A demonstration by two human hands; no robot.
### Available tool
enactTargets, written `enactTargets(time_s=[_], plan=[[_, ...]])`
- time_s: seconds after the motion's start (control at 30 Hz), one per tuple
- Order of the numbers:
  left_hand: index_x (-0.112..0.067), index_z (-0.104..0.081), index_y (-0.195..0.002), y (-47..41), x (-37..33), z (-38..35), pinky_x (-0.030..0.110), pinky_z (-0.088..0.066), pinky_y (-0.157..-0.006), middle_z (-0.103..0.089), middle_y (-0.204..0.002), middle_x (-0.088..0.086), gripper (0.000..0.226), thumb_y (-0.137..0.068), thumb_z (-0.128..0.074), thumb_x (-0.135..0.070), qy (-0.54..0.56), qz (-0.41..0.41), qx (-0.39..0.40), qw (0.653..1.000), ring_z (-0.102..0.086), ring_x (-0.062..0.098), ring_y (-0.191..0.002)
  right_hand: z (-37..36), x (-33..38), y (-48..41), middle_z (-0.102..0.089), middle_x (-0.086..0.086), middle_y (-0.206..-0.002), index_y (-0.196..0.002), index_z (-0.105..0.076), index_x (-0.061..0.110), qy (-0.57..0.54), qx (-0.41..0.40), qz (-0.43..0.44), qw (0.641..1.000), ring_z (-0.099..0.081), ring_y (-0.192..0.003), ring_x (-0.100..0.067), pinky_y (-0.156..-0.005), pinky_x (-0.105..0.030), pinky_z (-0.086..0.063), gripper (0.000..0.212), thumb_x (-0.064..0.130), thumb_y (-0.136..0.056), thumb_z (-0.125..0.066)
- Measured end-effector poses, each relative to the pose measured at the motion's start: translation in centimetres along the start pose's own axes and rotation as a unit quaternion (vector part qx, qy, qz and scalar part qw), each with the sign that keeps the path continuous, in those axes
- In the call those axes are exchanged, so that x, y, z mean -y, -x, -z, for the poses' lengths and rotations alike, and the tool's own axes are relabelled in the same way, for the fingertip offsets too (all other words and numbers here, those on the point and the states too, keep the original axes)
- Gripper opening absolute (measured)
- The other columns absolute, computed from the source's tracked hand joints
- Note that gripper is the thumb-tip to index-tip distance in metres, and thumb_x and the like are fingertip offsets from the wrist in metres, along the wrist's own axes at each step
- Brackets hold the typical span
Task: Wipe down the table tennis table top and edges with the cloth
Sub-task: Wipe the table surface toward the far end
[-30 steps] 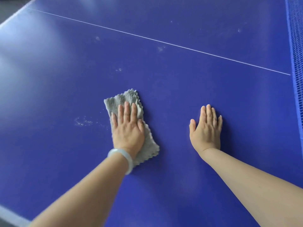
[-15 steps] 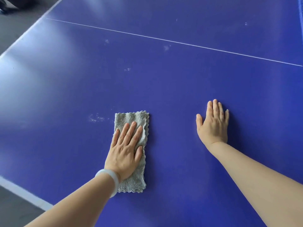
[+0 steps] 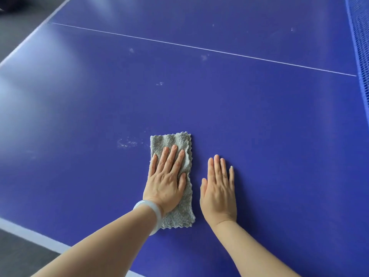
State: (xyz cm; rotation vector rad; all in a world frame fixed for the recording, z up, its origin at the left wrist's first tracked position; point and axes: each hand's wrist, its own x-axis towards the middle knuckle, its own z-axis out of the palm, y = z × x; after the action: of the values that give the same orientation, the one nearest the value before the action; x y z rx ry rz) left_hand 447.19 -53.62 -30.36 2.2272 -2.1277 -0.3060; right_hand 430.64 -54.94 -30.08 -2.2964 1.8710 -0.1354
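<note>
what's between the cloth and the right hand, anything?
Nothing but a narrow strip of bare blue table top; the head view shows the cloth and the right hand side by side, not touching.

Indoor games space: a broad blue table tennis counter (image 3: 259, 116) marked with white lines (image 3: 199, 48), a blue mesh net (image 3: 361, 47) along its right side, dark grey floor (image 3: 18, 256) beyond.

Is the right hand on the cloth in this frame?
No, the right hand lies flat on the bare table top, beside the cloth, which the left hand presses.
</note>
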Motion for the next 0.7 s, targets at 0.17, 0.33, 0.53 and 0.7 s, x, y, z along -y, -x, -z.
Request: enactTargets(time_s=[0.17, 0.33, 0.53, 0.7], plan=[[-0.023, -0.009, -0.158, 1.9, -3.1, 0.0, 0.047, 0.0, -0.123, 0.001, -0.165, -0.002, 0.062, -0.099, -0.016, -0.041, 0.03, 0.043, -0.008, 0.999, 0.01, 0.021, -0.151, -0.5, -0.2, 0.1, -0.022, -0.011, -0.162, -0.155, -0.027, 0.006, -0.005, 0.02, 0.003, 1.0, -0.018, -0.152, -0.023, -0.125, -0.048, -0.013, 0.063, 0.036, -0.1, -0.019], [-0.02, -0.015, -0.157, 9.8, -5.2, -1.8, 0.05, -0.015, -0.119, -0.012, -0.165, 0.0, 0.059, -0.102, -0.028, -0.036, 0.054, -0.107, -0.002, 0.993, -0.003, 0.023, -0.152, -0.4, -0.2, 0.2, -0.015, -0.007, -0.165, -0.157, -0.021, 0.008, -0.018, 0.019, 0.001, 1.0, -0.007, -0.154, -0.017, -0.126, -0.042, -0.003, 0.054, 0.027, -0.107, -0.028], [-0.028, -0.016, -0.157, 9.6, 10.5, 0.8, 0.046, -0.01, -0.122, -0.011, -0.164, -0.006, 0.06, -0.099, -0.027, -0.04, 0.001, -0.045, -0.025, 0.999, -0.002, 0.017, -0.152, -0.8, -0.4, 0.3, -0.019, -0.009, -0.164, -0.156, -0.024, 0.007, 0.009, -0.002, -0.006, 1.0, -0.015, -0.153, -0.023, -0.126, -0.044, -0.008, 0.057, 0.032, -0.106, -0.032], [-0.024, 0.0, -0.157, 9.1, 10.4, 1.2, 0.046, 0.001, -0.123, 0.005, -0.165, -0.002, 0.065, -0.096, -0.011, -0.042, 0.028, 0.21, -0.04, 0.977, 0.012, 0.02, -0.151, -1.1, 0.2, 0.3, -0.019, -0.009, -0.164, -0.156, -0.025, 0.008, 0.02, -0.005, -0.013, 1.0, -0.016, -0.153, -0.023, -0.125, -0.044, -0.009, 0.06, 0.032, -0.103, -0.041]])
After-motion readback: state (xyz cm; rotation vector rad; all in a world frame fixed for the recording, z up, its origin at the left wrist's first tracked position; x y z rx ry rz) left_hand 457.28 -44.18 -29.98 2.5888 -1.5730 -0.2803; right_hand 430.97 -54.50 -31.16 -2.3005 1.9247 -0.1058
